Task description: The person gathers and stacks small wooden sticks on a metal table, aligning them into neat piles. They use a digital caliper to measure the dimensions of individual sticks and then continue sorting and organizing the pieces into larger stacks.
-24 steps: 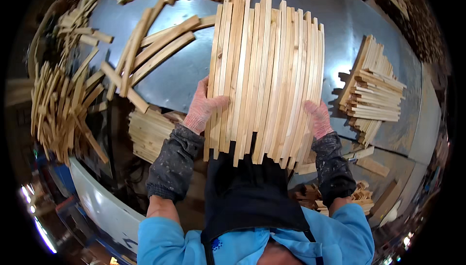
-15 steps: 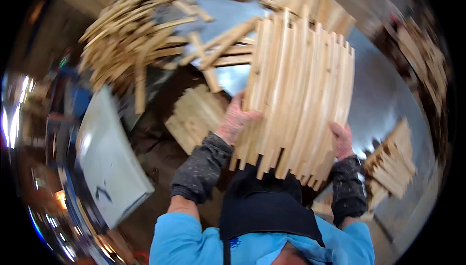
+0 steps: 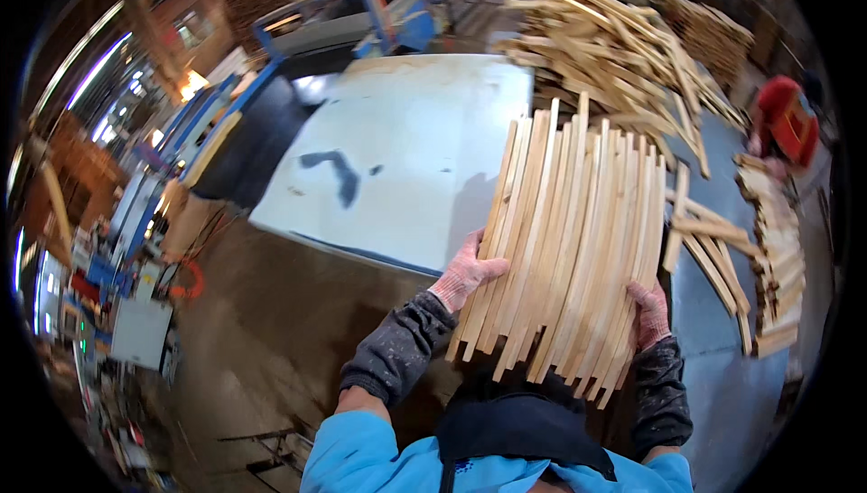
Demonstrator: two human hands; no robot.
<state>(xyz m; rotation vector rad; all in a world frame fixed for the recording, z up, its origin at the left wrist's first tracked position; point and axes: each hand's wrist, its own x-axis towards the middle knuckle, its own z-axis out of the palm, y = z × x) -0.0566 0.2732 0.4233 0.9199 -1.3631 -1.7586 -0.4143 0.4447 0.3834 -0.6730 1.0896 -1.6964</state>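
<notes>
A wide row of pale wooden strips [image 3: 564, 249], lying side by side with uneven ends, is held up in front of me. My left hand [image 3: 470, 274], in a pinkish glove, grips the row's left edge with the thumb on top. On the opposite edge my right hand [image 3: 649, 312] clasps the strips, its fingers partly hidden beneath and behind them. Both hands squeeze the row together between them. The far ends of the strips overlap the right side of a white-topped table [image 3: 388, 159] in the view.
A heap of loose strips [image 3: 605, 51] lies at the far right on a grey metal table [image 3: 722, 385]. More strips form a row [image 3: 775, 258] along its right side, near a person in red [image 3: 786, 123]. Blue-framed machinery [image 3: 361, 14] stands beyond the white table.
My view has swung left, bringing the white table to the middle and the loose heap to the right. Both hands keep hold of the row of strips.
</notes>
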